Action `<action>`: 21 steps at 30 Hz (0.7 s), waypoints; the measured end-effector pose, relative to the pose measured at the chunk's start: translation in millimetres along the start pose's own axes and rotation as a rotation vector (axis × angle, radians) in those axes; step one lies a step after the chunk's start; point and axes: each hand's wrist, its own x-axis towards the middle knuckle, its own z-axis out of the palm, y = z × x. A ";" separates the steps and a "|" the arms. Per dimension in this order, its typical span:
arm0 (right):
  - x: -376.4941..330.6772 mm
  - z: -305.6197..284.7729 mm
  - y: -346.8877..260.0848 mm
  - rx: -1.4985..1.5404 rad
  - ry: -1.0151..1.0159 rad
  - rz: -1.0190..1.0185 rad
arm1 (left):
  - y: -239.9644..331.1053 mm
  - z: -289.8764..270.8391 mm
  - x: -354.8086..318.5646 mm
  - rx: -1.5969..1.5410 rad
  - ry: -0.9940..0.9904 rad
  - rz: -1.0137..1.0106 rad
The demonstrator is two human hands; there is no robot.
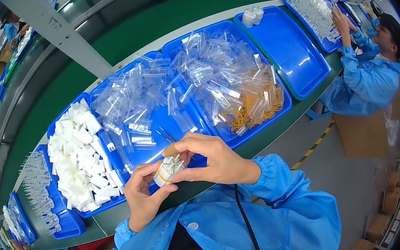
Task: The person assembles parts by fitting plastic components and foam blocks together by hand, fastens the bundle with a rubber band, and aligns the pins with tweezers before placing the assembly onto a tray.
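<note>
Both hands hold a small round bundle of white pieces (166,173) with a yellow rubber band around it; thin pins stick up from its top. My left hand (145,197) grips its left side and underside, fingers curled. From the right, my right hand (213,160) presses thumb and fingers against it, and a brown finger cover (171,150) shows on one fingertip. Two thin dark prongs (165,134) project just beyond that fingertip; whether I hold them cannot be made out. Beneath lies a blue tray (149,155) with clear plastic sleeves (131,91).
Left of me, one blue tray holds white foam blocks (79,155), another rows of clear pinned parts (37,187). Ahead, a tray holds more clear sleeves and yellow rubber bands (249,111). Finished-looking bundles (252,16) stand in a blue tray (289,51). A co-worker (371,76) works at right.
</note>
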 end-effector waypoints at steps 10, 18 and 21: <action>-0.7 -15.2 6.5 0.202 0.043 0.137 | -1.7 6.6 5.0 -0.167 0.078 -0.111; 10.8 -16.7 21.6 0.434 0.031 0.238 | 0.3 24.1 24.9 -0.062 0.148 -0.109; 13.1 -9.9 26.1 0.417 0.053 0.245 | -2.3 23.3 23.6 0.278 0.215 0.046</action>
